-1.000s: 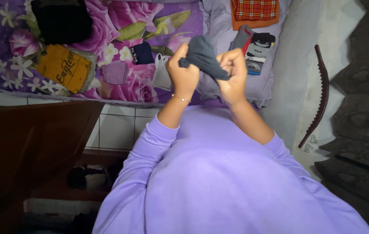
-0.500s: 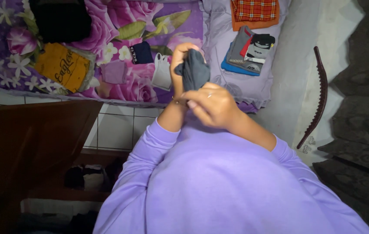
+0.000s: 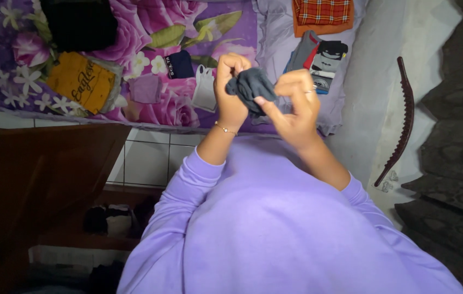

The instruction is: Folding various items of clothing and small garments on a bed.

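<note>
A small dark grey cloth, bunched into a ball, is held between both hands above a bed with a purple flowered sheet. My left hand grips its left side; a thin bracelet sits on that wrist. My right hand pinches the cloth's right edge with thumb and fingers. Both arms wear lilac sleeves.
On the bed lie a folded yellow garment, a black one, a small purple cloth, a dark navy piece, a white piece, a grey printed shirt and an orange plaid stack. A brown cabinet stands left.
My right hand rose from below the cloth to its right side and took hold again. The cloth went from hanging down to a tighter ball.
</note>
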